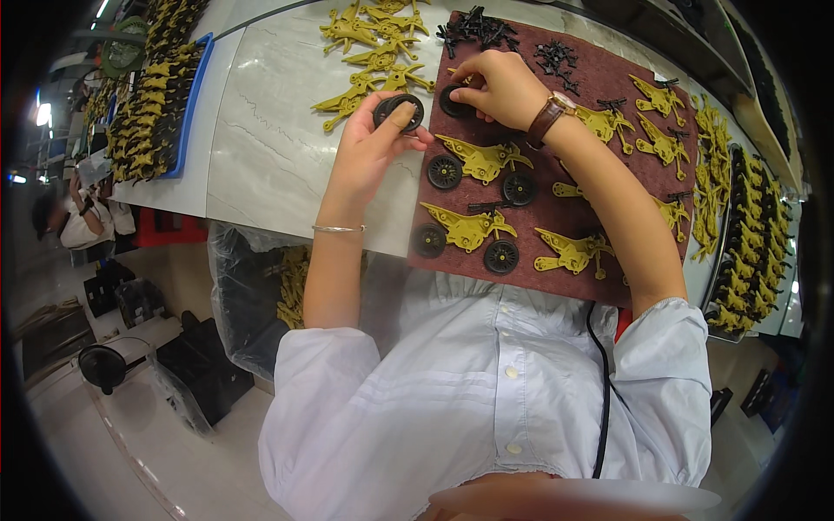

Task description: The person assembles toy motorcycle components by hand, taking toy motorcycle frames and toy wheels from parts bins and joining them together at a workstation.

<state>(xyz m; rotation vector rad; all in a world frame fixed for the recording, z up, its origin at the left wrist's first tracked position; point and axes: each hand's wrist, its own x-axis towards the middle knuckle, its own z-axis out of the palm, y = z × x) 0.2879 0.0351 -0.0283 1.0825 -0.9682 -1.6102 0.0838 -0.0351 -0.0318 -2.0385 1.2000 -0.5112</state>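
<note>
White shirt (434, 373) sleeves end above bare forearms as a person works at a bench (269, 130) partly covered by a maroon mat (556, 213). Nearest, two yellow toy motorbike bodies (469, 229) lie one beyond the other at the mat's left side, each with two black wheels by its ends; more yellow bodies (573, 253) lie to their right. Beyond, the left hand (365, 143), its wrist ringed by a bracelet (339, 229), clasps a black wheel (387, 105) under its thumb, just left of the mat. The right hand (512, 91), with a brown-strapped watch (544, 122), pinches a second wheel (449, 102) between thumb and fingers at the mat's left edge. Farther off, small black parts (478, 30) heap on the mat, yellow pieces (382, 56) on the bench; far left stands a loaded blue tray (193, 113).
</note>
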